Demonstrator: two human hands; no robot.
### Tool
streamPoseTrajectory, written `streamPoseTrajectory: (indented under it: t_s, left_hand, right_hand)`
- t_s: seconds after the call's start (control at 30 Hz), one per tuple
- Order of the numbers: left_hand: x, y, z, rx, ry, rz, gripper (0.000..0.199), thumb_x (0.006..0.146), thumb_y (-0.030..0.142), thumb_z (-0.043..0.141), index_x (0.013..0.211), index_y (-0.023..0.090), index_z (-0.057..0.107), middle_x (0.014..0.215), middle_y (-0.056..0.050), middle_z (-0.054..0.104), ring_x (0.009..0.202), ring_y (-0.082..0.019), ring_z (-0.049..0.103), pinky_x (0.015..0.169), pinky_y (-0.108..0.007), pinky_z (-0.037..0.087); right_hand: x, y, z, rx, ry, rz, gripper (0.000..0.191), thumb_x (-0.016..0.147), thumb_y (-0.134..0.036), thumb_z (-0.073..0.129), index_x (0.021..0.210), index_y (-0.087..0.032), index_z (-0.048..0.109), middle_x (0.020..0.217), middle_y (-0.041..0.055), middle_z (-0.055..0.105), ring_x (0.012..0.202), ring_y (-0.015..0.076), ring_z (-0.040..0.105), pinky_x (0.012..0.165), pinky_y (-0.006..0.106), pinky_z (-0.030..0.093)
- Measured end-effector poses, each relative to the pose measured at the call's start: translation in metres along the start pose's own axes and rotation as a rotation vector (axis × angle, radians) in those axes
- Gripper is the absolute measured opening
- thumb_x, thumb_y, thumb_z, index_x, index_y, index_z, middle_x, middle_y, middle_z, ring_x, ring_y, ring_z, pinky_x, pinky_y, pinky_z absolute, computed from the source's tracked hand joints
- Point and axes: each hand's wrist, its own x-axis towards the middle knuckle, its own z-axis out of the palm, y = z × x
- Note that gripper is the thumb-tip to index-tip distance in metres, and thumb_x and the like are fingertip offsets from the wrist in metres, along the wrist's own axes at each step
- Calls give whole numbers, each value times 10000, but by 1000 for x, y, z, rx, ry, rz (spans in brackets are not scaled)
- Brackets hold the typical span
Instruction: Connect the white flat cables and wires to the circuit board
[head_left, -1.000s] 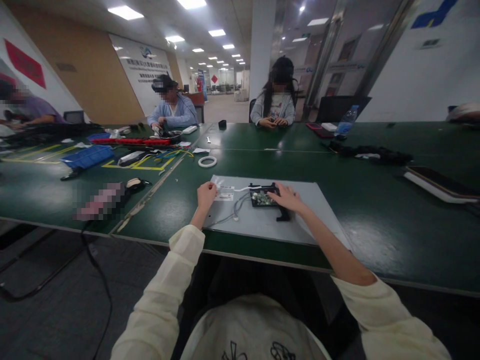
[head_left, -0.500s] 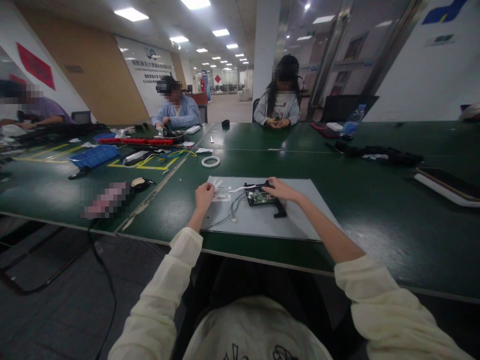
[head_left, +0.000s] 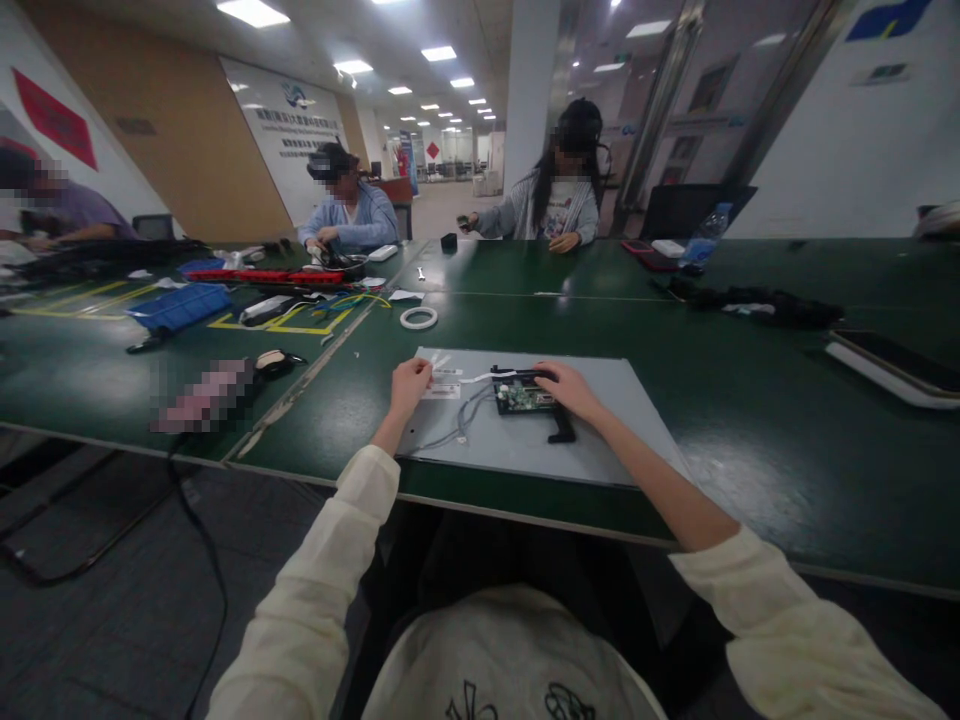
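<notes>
Co-worker's grey sleeve (head_left: 496,219) has swung out; left hand (head_left: 410,386) seemingly pinches translucent film (head_left: 442,359), half-open right hand (head_left: 574,390) apparently steadying black plastic frame (head_left: 564,425), support likely needed next.

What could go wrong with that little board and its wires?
The right hand is right at the board, so a hard press might hurt its tiny bare parts. The white cable stretches from the board toward the left hand, so a tug could maybe pull it loose. The grey wires lie in loops on the panel, so a sleeve might snag them.
</notes>
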Motion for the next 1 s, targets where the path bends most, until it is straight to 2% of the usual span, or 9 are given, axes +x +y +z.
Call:
streamPoseTrajectory:
  t_s: [0.3,0.7,1.0]
  left_hand:
    - [2,1,5,49,19,34,206,733,297,444,725,166,603,591,8,610,459,-84,533,497,-179,397]
    - [11,-1,10,62,-18,23,204,716,287,440,690,164,601,597,1,618,481,-94,539,505,-186,391]
    - [8,4,8,45,-20,48,198,725,282,441,699,165,599,576,7,606,458,-88,531,511,-185,407]
  right_hand:
    - [-7,-5,-1,-27,62,65,288,795,-216,452,1021,-171,625,1090,54,608,1023,180,529,931,318,374]
    - [-16,-16,-7,-63,53,0,282,781,-205,461,1003,-163,630,1057,67,615,995,184,538,919,323,382]
    - [-14,-13,-5,-119,98,48,299,769,-152,422,969,-176,643,1025,56,629,982,174,547,924,321,383]
